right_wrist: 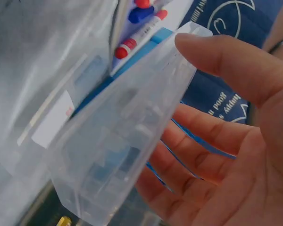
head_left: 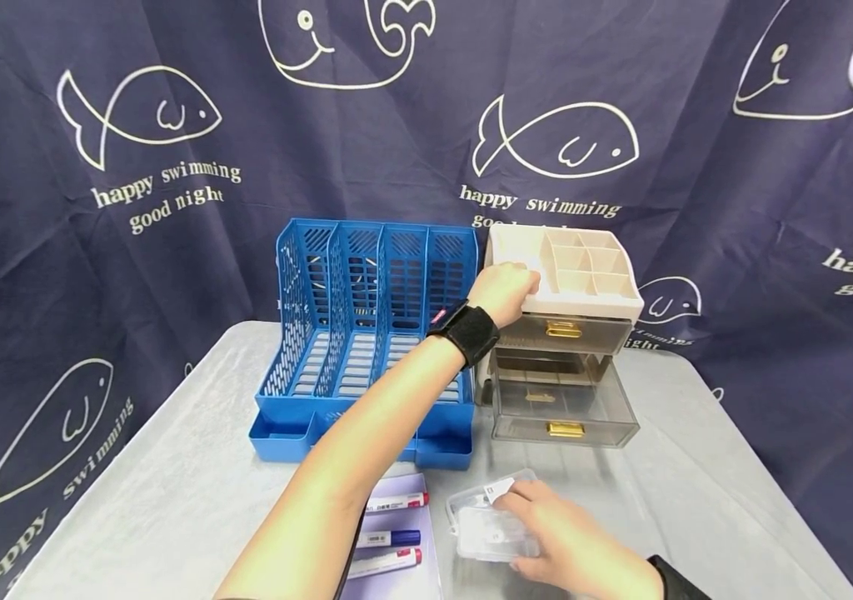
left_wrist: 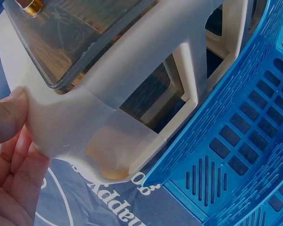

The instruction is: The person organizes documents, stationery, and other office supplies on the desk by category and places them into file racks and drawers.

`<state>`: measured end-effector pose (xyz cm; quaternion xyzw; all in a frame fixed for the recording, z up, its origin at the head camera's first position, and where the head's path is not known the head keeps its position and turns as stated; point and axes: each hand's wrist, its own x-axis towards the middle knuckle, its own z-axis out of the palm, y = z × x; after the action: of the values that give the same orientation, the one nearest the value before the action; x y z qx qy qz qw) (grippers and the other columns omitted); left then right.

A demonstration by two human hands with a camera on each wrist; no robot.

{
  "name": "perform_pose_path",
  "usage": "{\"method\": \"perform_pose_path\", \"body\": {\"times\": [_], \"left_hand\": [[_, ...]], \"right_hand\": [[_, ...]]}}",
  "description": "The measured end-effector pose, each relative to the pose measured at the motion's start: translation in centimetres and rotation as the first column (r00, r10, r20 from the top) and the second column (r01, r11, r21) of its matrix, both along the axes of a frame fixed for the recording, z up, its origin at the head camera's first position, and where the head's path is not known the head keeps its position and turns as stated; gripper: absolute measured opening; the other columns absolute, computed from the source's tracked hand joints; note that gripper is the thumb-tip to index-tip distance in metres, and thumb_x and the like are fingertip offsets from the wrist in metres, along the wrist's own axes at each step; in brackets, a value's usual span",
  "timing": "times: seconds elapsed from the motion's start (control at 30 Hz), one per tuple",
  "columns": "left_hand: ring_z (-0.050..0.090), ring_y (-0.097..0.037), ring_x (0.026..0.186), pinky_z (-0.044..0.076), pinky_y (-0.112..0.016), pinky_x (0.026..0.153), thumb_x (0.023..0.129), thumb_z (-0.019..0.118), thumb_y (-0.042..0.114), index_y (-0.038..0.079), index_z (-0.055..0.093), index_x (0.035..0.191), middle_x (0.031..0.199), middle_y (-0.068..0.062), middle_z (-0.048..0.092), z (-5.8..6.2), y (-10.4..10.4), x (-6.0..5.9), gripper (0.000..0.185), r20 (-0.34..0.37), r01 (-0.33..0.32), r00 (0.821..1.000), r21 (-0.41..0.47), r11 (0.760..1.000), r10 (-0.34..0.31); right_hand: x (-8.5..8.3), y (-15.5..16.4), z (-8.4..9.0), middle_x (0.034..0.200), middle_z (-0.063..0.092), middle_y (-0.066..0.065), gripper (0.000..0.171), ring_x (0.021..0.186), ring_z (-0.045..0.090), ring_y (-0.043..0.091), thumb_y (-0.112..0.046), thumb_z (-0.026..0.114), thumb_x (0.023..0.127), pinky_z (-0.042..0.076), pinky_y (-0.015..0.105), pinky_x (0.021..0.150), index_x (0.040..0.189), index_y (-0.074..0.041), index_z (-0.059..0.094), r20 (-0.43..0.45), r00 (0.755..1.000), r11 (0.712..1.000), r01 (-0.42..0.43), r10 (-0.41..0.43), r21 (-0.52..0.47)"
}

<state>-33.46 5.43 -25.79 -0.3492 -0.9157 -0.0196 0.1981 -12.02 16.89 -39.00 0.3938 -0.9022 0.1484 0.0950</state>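
My left hand (head_left: 505, 292) grips the left front edge of the white top of a desktop drawer organizer (head_left: 591, 305), and in the left wrist view the thumb lies against its corner. Its upper drawer (head_left: 595, 333) is in place, while the grey see-through lower drawer (head_left: 527, 423) is pulled out. Low in the head view, my right hand (head_left: 580, 533) holds a small clear plastic box (right_wrist: 118, 136) between thumb and fingers. Beside it is another clear box (head_left: 464, 500) with a white label (right_wrist: 54, 120).
A blue file rack (head_left: 366, 408) with tall slots and front trays stands left of the organizer. Several markers (head_left: 389, 537) lie on a lilac sheet (head_left: 430, 550) near the front, partly behind my left arm. A dark curtain (head_left: 366, 150) hangs behind the table (head_left: 194, 467).
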Motion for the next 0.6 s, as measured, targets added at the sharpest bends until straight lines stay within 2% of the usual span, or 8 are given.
{"method": "perform_pose_path", "body": {"times": [0.2, 0.4, 0.6], "left_hand": [[0.063, -0.016, 0.094, 0.050, -0.031, 0.081, 0.079, 0.067, 0.005, 0.016, 0.069, 0.104, 0.102, 0.000, 0.068, -0.1, 0.1, 0.0, 0.028, -0.006, 0.001, 1.000, -0.003, 1.000, -0.001], [0.063, -0.016, 0.093, 0.050, -0.031, 0.080, 0.079, 0.066, 0.004, 0.016, 0.069, 0.103, 0.102, 0.000, 0.067, -0.1, 0.2, -0.1, 0.027, -0.008, 0.007, 1.000, 0.001, 1.000, -0.007], [0.063, -0.016, 0.093, 0.050, -0.031, 0.080, 0.080, 0.066, 0.005, 0.017, 0.069, 0.103, 0.102, 0.000, 0.067, -0.2, 0.0, -0.1, 0.026, -0.004, -0.002, 1.000, 0.000, 1.000, 0.002]], "right_hand": [[-0.8, 0.5, 1.7, 0.096, 0.055, -0.006, 0.051, 0.085, 0.051, 0.012, -0.020, 0.083, 0.057, 0.046, 0.027, 0.072, 0.102, -0.011, 0.061, -0.087, 0.996, 1.000, -0.018, 0.017, -0.002], [-1.8, 1.2, 3.9, 0.096, 0.056, -0.007, 0.048, 0.083, 0.051, 0.008, -0.017, 0.082, 0.058, 0.046, 0.026, 0.068, 0.102, -0.013, 0.063, -0.035, 0.999, 1.000, -0.003, 0.003, 0.000], [-3.2, 1.8, 6.0, 0.096, 0.057, -0.006, 0.047, 0.085, 0.054, 0.010, -0.017, 0.081, 0.059, 0.048, 0.030, 0.072, 0.102, -0.012, 0.064, -0.043, 0.999, 0.999, -0.026, 0.027, 0.023]]}}
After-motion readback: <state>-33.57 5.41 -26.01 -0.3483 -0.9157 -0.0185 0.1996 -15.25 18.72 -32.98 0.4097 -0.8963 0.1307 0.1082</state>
